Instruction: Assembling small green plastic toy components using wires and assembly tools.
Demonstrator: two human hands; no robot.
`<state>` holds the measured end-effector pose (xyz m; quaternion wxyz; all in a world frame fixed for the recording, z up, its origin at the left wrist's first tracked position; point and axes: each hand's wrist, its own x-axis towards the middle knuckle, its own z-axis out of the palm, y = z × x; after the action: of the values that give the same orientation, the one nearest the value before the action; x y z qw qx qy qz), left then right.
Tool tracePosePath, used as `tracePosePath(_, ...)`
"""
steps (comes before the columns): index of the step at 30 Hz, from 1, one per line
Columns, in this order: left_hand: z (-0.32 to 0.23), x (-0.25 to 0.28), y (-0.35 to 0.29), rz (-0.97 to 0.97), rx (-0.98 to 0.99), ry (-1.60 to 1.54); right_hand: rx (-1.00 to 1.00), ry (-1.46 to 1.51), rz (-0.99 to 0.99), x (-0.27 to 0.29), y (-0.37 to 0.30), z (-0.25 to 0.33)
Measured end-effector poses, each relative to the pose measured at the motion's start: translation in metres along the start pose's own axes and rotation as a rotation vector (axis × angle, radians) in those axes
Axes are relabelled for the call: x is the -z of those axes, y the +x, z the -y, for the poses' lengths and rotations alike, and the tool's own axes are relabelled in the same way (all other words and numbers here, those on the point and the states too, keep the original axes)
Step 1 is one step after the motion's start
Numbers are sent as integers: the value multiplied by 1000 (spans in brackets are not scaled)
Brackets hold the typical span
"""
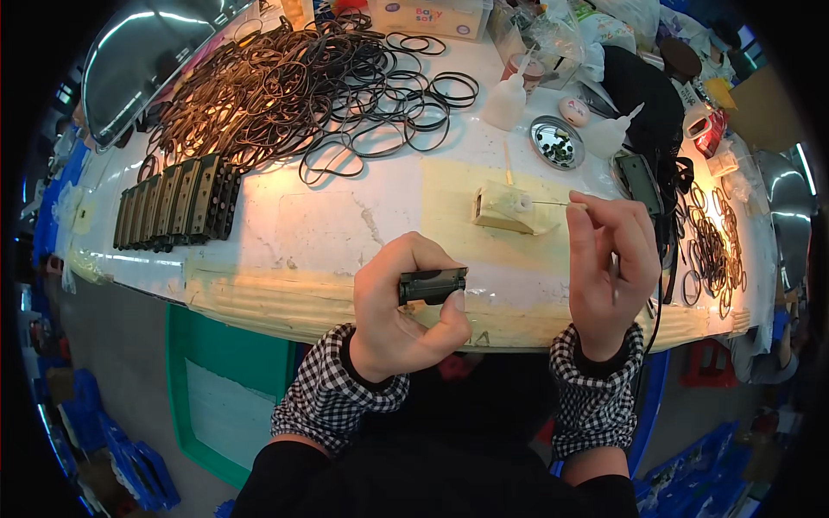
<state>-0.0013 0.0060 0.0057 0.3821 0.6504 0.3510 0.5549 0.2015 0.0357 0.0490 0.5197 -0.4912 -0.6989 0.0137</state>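
Note:
My left hand is closed around a small dark green plastic housing, held level above the table's near edge between fingers and thumb. To the right, my raised right hand pinches a thin needle-like rod between thumb and forefinger. The rod points left, its far end at the top of a cream-coloured block wrapped in tape; whether it touches is too fine to tell. A slim greyish piece also shows between the lower fingers of my right hand, its kind unclear. Similar green housings stand in a row at the left.
A big heap of dark rubber rings covers the back left, with a smaller heap far right. Behind the block are a round metal dish of small dark parts and a white squeeze bottle. A green tray lies below the table edge.

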Motion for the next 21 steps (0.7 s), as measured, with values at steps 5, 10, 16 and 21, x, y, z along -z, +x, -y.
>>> tracePosePath(5, 1, -6, 1, -25, -83, 114, -114, 398, 261, 6, -6, 28)
tracePosePath(10, -3, -14, 6, -62, -124, 159, -233, 558, 430, 2, -12, 36)
tracePosePath(16, 0, -14, 5, -67, -153, 158, -300, 516, 504, 5, -10, 43)
tracePosePath(21, -1, -14, 6, -68, -167, 163, -266, 462, 505, 5, -12, 41)
